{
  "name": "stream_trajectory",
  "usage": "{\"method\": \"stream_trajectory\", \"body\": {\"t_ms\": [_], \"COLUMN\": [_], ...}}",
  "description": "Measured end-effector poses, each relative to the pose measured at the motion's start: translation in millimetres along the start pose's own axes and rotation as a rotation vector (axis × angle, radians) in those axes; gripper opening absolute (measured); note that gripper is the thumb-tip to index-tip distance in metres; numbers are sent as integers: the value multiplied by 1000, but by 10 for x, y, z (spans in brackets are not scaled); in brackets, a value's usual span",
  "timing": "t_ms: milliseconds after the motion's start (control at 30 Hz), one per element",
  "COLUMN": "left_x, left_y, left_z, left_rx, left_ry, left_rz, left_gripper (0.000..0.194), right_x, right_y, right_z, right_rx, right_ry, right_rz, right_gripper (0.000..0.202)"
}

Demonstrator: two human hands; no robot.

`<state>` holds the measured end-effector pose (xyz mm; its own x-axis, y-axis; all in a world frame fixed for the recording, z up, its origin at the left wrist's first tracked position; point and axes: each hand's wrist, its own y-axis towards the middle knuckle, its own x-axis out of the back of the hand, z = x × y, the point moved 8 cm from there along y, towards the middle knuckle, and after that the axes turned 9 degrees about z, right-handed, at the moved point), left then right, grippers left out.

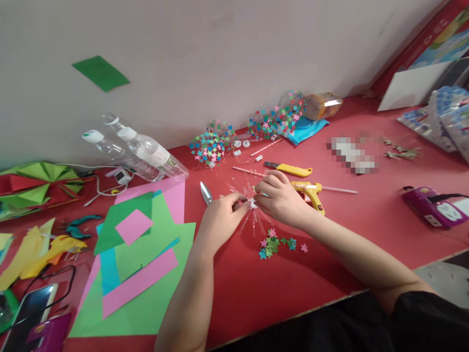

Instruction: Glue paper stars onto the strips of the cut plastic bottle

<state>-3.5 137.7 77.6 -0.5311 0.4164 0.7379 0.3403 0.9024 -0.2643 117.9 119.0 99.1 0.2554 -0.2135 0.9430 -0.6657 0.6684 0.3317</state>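
Observation:
A clear plastic piece cut into thin strips (254, 226) fans out on the red table, with a small white centre. My left hand (223, 217) pinches it near that centre, thumb and fingers pressed together. My right hand (280, 199) is closed just to the right, fingers curled over the strips; what lies between its fingertips is hidden. A heap of small paper stars (271, 246) in green, pink and blue lies in front of the hands. Behind my left hand lie scissors (205, 192), partly covered. Beside my right hand is a yellow glue gun (311, 193) with a clear stick.
A yellow utility knife (293, 169) and striped straws (266, 147) lie behind the hands. Star-covered balls (207, 148) stand by the wall. Clear bottles (150, 154) lean at left above coloured paper sheets (146, 293). A purple power socket (432, 206) sits at right.

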Motion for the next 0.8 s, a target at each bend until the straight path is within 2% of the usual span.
{"method": "stream_trajectory", "body": {"t_ms": [367, 500, 633, 700, 800], "left_x": [6, 16, 17, 26, 69], "left_y": [-4, -16, -16, -15, -16], "left_z": [-1, 22, 48, 60, 72], "left_rx": [-11, 9, 34, 44, 31], "left_ry": [-17, -35, -66, -70, -90], "left_rz": [1, 5, 21, 19, -20], "left_gripper": [23, 24, 20, 20, 20], "right_x": [60, 206, 407, 455, 425], "right_y": [-29, -60, -117, -149, -192], "right_z": [-23, -71, -264, -371, -430], "right_rx": [2, 0, -102, -160, -183], "right_ry": [86, 134, 140, 145, 176], "right_rz": [5, -24, -67, -27, 134], "right_gripper": [19, 22, 21, 20, 22]}}
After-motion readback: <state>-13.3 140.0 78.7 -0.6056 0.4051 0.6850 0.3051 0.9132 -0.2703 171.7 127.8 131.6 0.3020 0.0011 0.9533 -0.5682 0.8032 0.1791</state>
